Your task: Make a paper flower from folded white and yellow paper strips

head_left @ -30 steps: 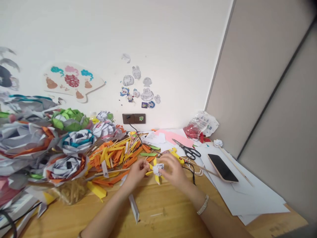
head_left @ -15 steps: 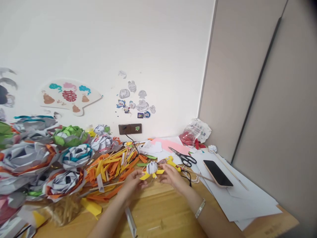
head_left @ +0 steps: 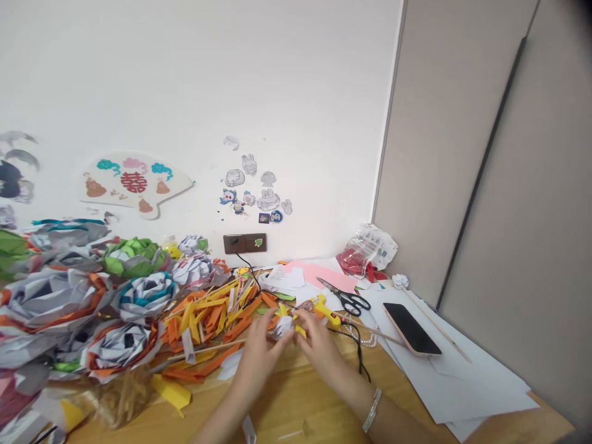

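A small white paper flower (head_left: 283, 325) with yellow strips around it is held between both hands above the wooden table. My left hand (head_left: 264, 345) has its fingers curled round the flower's left side. On the right side, my right hand (head_left: 315, 336) grips it, with a yellow strip showing by the fingers. Just behind the right hand lies a yellow glue gun (head_left: 327, 310) with a black cord. Folded orange and yellow paper strips (head_left: 208, 314) are heaped to the left of the hands.
Large paper flowers (head_left: 53, 302) crowd the left side. Black-handled scissors (head_left: 352, 302) lie behind on the right. A phone (head_left: 411, 328) rests on white sheets (head_left: 481, 388) with a thin stick (head_left: 435, 324). A plastic bag (head_left: 367, 250) stands by the wall.
The flower has been turned in my hands, and its yellow strips now show at the top and right. My left hand has moved right, and both hands are closer together.
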`<state>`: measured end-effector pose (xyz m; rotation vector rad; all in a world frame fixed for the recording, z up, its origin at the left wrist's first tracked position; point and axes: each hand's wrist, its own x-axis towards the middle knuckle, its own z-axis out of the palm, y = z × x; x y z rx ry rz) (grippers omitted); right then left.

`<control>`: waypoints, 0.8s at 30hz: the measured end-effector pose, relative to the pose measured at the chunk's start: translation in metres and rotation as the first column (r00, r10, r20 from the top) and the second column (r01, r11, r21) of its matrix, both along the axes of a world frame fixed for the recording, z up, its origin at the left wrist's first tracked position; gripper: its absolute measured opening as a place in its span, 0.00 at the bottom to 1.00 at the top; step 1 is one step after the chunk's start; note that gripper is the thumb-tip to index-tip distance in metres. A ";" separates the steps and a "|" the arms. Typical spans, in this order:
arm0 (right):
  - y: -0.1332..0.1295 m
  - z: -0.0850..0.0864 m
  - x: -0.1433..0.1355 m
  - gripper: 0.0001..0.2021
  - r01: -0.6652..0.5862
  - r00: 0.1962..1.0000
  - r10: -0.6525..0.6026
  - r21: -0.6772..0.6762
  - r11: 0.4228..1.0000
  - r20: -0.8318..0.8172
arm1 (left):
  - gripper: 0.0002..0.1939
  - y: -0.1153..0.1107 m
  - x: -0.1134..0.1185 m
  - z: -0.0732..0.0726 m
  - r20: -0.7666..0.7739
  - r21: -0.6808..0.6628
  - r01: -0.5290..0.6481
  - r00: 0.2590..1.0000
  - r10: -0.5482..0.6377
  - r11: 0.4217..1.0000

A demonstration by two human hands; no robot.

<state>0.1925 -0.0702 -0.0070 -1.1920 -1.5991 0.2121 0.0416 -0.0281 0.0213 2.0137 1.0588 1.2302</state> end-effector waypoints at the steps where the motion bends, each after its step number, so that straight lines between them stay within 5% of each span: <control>1: -0.002 0.002 -0.003 0.23 -0.012 0.998 0.010 0.027 1.000 0.063 | 0.25 -0.002 0.003 -0.004 -0.002 0.035 -0.008 1.000 0.008 0.999; 5: -0.008 0.006 -0.012 0.24 -0.024 0.983 0.013 0.061 0.998 0.184 | 0.16 -0.004 0.007 -0.014 0.007 0.085 -0.060 0.998 0.060 0.995; 15: -0.010 0.006 -0.010 0.19 0.006 0.993 0.003 -0.071 0.997 0.120 | 0.11 -0.001 0.000 -0.008 -0.018 0.172 -0.086 0.996 0.090 0.981; 24: -0.008 0.007 -0.006 0.09 -0.024 0.998 0.020 -0.061 0.998 -0.055 | 0.07 -0.008 -0.001 -0.004 -0.137 0.206 0.097 0.988 -0.070 0.974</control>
